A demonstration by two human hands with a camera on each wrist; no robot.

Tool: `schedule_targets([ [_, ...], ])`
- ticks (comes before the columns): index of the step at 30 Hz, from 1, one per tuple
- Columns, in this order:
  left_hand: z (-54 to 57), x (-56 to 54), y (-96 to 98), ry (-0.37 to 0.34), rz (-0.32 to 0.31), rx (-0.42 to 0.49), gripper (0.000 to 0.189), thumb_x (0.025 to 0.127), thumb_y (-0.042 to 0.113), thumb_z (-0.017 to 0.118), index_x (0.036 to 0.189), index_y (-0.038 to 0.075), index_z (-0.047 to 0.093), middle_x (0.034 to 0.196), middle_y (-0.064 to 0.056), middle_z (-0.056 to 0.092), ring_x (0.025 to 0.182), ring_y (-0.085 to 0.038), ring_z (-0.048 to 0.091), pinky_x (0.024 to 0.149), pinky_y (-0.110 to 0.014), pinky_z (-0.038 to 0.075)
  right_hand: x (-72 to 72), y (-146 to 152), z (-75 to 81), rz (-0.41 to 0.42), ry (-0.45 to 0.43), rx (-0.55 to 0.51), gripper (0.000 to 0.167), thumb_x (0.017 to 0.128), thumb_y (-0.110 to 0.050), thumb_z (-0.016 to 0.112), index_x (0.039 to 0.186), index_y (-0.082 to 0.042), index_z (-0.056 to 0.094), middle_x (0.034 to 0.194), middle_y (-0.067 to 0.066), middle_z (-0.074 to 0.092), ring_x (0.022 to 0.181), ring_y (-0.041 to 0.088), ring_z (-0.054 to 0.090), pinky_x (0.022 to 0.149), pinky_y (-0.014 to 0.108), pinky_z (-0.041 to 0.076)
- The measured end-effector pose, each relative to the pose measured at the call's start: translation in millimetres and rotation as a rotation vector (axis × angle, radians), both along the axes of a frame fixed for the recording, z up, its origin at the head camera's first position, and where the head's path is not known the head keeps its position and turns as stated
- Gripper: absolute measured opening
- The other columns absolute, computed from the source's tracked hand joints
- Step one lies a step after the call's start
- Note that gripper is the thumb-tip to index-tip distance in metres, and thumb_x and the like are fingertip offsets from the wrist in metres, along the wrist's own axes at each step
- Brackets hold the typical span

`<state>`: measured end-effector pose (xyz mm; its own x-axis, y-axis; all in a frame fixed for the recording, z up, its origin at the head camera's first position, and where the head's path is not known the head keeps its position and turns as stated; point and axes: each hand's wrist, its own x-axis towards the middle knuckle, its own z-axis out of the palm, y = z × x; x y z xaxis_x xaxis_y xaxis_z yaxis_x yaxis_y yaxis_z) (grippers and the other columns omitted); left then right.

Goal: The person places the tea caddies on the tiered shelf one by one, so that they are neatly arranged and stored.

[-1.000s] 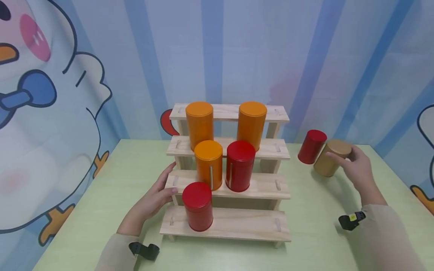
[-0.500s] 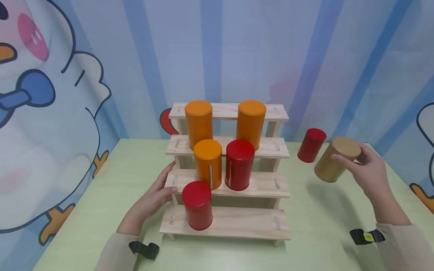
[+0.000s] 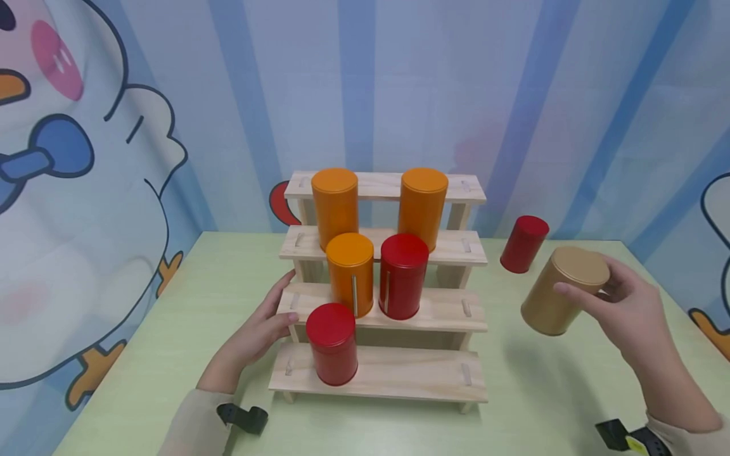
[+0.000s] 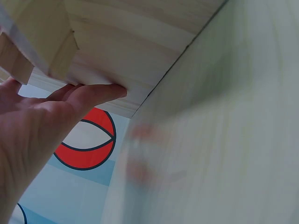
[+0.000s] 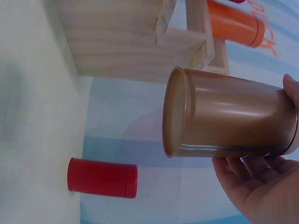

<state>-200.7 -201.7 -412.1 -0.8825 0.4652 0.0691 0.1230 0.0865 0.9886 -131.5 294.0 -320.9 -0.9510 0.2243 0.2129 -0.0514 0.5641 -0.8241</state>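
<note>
A gold-coloured cylindrical canister (image 3: 561, 291) is held tilted above the table in my right hand (image 3: 630, 310), thumb on the near side. In the right wrist view, fingers (image 5: 229, 179) lie under the same canister, whose end ring faces the rack. My left hand (image 3: 259, 326) touches the left side of a four-tier wooden display rack (image 3: 422, 373). Its straight fingers (image 4: 100, 93) lie against the wood in the left wrist view. On the rack stand orange canisters (image 3: 334, 209), a red canister (image 3: 403, 278) and another red canister (image 3: 332, 348) on the lowest tier.
A red canister (image 3: 525, 244) stands on the pale green table (image 3: 171, 329), right of the rack near the back edge. Behind the table hangs a blue striped curtain (image 3: 422, 95) with cartoon birds.
The gold-coloured canister has been lifted off the table beside the red one and brought nearer and slightly right in my right hand. My left hand stays at the rack.
</note>
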Motion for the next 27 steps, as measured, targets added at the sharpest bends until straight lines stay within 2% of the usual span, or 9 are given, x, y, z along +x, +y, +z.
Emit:
schedule_targets([
  [10,-1.8,-2.3,-1.2,-0.005,0.006,-0.009,0.079,0.095,0.02,0.051,0.156,0.025,0.001,0.161,-0.014,0.003,0.138,-0.046,0.024,0.1,-0.057,0.042,21.9,-33,5.8,0.105,0.022,-0.022,0.064,0.086,-0.021,0.073,0.143,-0.013,0.046,0.118,-0.021,0.054,0.1,-0.007,0.055,0.074,0.01,0.049],
  [16,-0.6,-1.5,0.2,-0.005,-0.002,-0.003,0.079,0.094,0.02,0.051,0.156,0.024,0.001,0.161,-0.015,0.004,0.138,-0.046,0.025,0.1,-0.056,0.042,31.5,-52,10.4,0.207,0.026,-0.073,0.061,0.086,-0.014,0.072,0.142,-0.014,0.047,0.121,-0.017,0.058,0.103,0.0,0.058,0.077,0.014,0.051],
  [23,0.7,-0.5,-0.4,-0.009,0.004,-0.007,0.08,0.094,0.02,0.051,0.156,0.025,0.001,0.161,-0.014,0.002,0.139,-0.045,0.024,0.1,-0.057,0.042,40.1,-85,18.3,0.338,0.149,-0.109,0.062,0.078,0.002,0.075,0.135,-0.011,0.054,0.119,-0.008,0.063,0.105,0.006,0.06,0.084,0.014,0.047],
  [27,0.3,0.3,-0.8,-0.003,0.001,-0.007,0.08,0.094,0.02,0.051,0.156,0.024,0.001,0.161,-0.015,0.001,0.138,-0.046,0.024,0.1,-0.057,0.042,41.5,-106,21.6,0.39,0.187,-0.101,0.064,0.074,0.002,0.079,0.132,-0.01,0.055,0.118,-0.006,0.064,0.104,0.007,0.059,0.086,0.016,0.047],
])
